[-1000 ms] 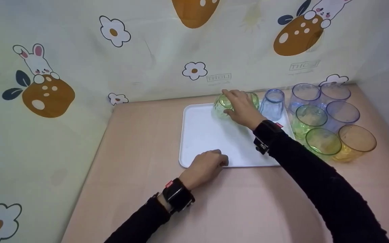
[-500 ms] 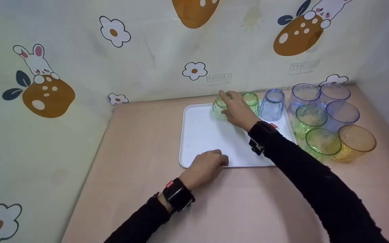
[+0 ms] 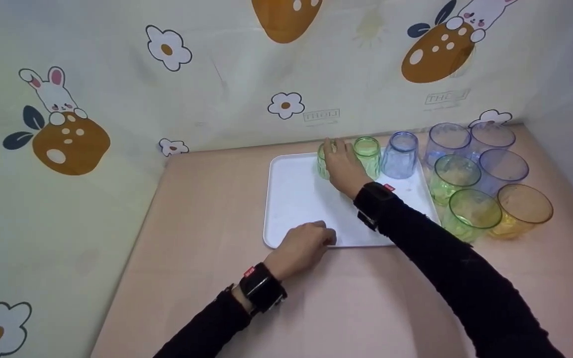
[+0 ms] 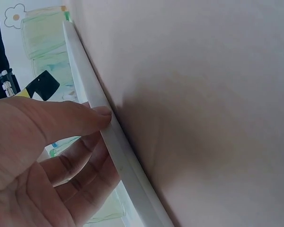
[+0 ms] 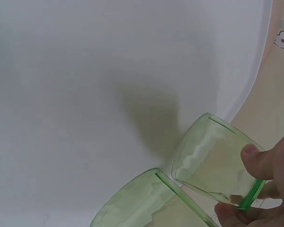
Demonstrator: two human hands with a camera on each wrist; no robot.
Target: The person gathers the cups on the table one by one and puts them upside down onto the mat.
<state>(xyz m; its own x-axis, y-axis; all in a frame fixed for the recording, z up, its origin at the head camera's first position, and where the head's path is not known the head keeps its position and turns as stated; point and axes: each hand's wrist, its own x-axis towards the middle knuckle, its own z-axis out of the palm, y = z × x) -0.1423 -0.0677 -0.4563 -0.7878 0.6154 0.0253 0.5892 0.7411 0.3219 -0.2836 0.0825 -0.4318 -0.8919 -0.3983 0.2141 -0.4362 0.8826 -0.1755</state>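
Note:
My right hand grips an upside-down green glass by its base end, near the back edge of the white tray. In the right wrist view the thumb lies on one side of that glass, and fingers curl behind its base. Close beside it on the tray stands a second upside-down green glass, and right of that an upside-down blue glass. At the tray's front edge my left hand pinches the rim between thumb and fingers, as the left wrist view shows.
Several glasses stand mouth up on the table right of the tray: blue-violet ones at the back, green ones nearer, and an amber one at the front right. A patterned cloth wall rises behind the table.
My right hand has shifted slightly left and nearer at the held green glass, so the second green glass shows more fully. The left hand has stayed at the tray rim.

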